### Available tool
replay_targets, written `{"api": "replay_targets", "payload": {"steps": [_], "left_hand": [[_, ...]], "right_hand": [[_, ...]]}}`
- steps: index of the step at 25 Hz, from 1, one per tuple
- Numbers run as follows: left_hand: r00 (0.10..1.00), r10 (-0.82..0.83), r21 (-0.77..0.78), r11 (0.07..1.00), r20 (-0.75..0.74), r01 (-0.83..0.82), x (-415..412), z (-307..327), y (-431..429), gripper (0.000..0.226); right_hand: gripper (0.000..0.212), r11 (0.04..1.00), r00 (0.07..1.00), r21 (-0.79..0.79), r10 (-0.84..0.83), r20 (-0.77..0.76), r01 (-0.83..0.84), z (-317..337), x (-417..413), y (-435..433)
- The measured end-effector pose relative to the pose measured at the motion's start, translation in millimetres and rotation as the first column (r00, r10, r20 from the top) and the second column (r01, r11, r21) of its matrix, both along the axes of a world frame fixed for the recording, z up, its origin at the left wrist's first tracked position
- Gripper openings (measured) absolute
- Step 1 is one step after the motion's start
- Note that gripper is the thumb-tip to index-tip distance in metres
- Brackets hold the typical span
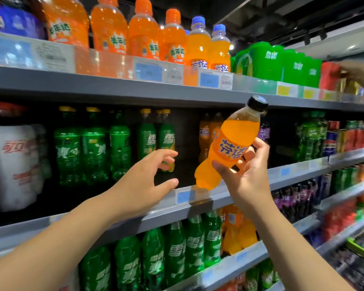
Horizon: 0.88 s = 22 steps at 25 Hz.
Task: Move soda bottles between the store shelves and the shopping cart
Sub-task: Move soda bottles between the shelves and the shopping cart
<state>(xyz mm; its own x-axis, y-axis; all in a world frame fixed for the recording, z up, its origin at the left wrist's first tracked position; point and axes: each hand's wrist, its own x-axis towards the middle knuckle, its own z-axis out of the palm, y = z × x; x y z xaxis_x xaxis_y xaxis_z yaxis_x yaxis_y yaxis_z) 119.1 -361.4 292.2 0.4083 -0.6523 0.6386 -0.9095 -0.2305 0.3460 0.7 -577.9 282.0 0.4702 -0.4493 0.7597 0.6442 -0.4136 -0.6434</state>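
Observation:
My right hand (247, 175) grips an orange soda bottle (231, 141) with a black cap, tilted with its cap up to the right, in front of the middle shelf (198, 196). Its base hangs just above the shelf's front edge. My left hand (143, 179) reaches toward the same shelf with fingers spread and relaxed, holding nothing, close to a green soda bottle (166, 139). Behind the held bottle stand more orange bottles (205, 135) deep in a dark gap on the shelf.
The top shelf (114, 85) carries orange bottles and green can packs (277, 64). Green bottles (93, 152) fill the middle shelf's left, a white multipack (15, 164) beyond them. Lower shelves hold green and orange bottles. Another person's hand (361, 74) reaches in at the upper right.

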Motion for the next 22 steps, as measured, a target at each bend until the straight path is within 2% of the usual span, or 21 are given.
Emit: {"api": "replay_targets", "payload": {"steps": [6,10,16,18,22], "left_hand": [[1.000,0.016,0.060,0.998,-0.025,-0.014,16,-3,-60,0.051],[0.996,0.069,0.107,0.992,-0.059,-0.062,28,6,-103,0.039],[0.984,0.127,0.179,0.978,-0.127,-0.104,45,24,-170,0.038],[0.969,0.137,0.147,0.983,-0.207,-0.107,51,32,-192,0.039],[0.957,0.106,-0.006,0.994,-0.271,-0.112,60,43,-232,0.046]], "right_hand": [[0.079,0.998,0.998,0.005,-0.064,0.007,0.064,-4,22,-88],[0.079,0.996,0.988,-0.071,-0.056,-0.147,0.046,-7,43,-142],[0.062,0.991,0.909,-0.117,0.006,-0.417,-0.060,3,76,-207],[0.054,0.988,0.867,-0.120,0.025,-0.498,-0.098,9,91,-222],[0.076,0.969,0.802,-0.074,0.150,-0.578,-0.235,12,117,-237]]}}
